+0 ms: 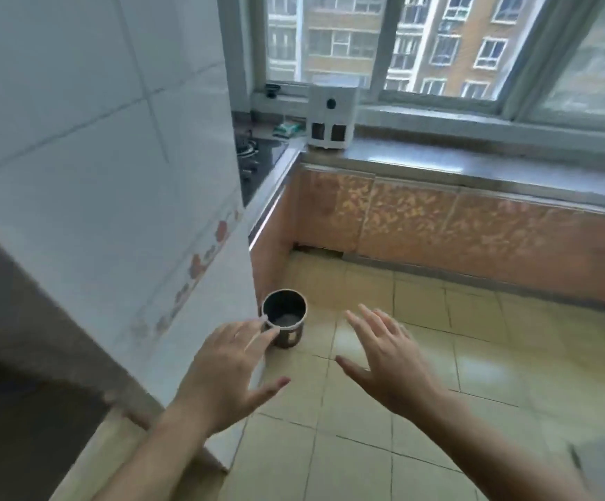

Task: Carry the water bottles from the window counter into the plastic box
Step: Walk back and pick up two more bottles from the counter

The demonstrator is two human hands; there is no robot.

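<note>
The grey window counter (474,168) runs under the window along the back and right. No water bottle and no plastic box show in this view. My left hand (227,370) is stretched out in front of me over the floor with straight, spread fingers and holds nothing. My right hand (389,359) hovers beside it, fingers also spread and empty. Both hands are well short of the counter.
A white boxy appliance (331,117) stands on the counter by the window. A gas hob (254,153) sits on the left counter behind a white tiled wall (113,175). A small dark bin (286,321) stands on the yellow tiled floor (438,356) near my left hand.
</note>
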